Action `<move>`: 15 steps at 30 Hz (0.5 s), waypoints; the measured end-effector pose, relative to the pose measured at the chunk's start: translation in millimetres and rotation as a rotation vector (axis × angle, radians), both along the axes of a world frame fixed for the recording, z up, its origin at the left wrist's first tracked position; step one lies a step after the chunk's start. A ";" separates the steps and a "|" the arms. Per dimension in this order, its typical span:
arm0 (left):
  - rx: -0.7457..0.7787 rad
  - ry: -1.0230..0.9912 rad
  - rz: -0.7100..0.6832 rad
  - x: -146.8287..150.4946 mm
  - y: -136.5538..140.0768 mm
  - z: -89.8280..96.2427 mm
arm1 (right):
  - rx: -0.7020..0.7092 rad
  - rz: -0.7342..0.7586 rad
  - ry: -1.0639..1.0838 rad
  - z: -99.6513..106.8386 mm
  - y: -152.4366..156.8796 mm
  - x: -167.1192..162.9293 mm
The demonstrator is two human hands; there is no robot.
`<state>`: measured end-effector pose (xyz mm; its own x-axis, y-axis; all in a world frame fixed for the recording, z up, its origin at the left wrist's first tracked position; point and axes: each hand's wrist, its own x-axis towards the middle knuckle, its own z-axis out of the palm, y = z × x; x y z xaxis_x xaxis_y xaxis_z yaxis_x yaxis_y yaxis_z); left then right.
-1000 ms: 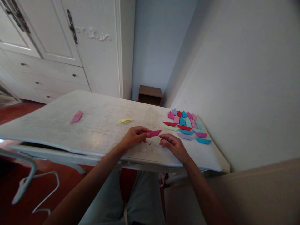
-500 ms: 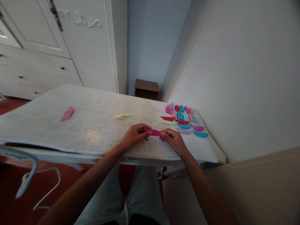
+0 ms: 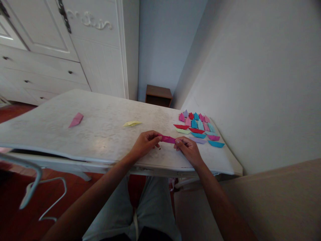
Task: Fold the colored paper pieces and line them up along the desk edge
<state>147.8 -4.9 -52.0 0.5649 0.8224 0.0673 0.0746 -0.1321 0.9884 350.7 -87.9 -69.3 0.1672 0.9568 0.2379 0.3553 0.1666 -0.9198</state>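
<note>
A magenta folded paper boat (image 3: 168,139) is stretched between my two hands, just above the near part of the white table (image 3: 105,144). My left hand (image 3: 146,143) pinches its left end between thumb and fingers. At the other end, my right hand (image 3: 187,149) grips the paper the same way. Left of my hands lies a yellow folded paper piece (image 3: 132,123). Farther left is a pink folded paper (image 3: 76,119). Beyond my right hand, several paper boats in red, blue, green and purple, such as a blue boat (image 3: 216,144), lie in rows.
Behind the boat rows stand several small upright folded papers (image 3: 194,123). A white cabinet (image 3: 100,60) is beyond the table, with a brown box-like shelf (image 3: 158,95) beside it. The wall (image 3: 263,83) runs along the right. A white metal chair frame (image 3: 35,180) is at lower left.
My hands have tilted the magenta paper slightly, and its left end now shows higher. The whole view has shifted a little. The other papers lie as before.
</note>
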 end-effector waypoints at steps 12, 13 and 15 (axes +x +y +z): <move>0.022 -0.016 0.072 -0.1 -0.1 -0.8 | 0.005 -0.007 -0.016 0.0 -0.2 0.5; 0.028 -0.021 0.079 -0.5 -0.1 -0.7 | 0.006 -0.015 -0.021 -0.2 -0.4 0.3; 0.050 -0.028 0.107 -1.5 0.2 -0.6 | 0.012 -0.047 -0.029 -0.4 -1.2 -0.3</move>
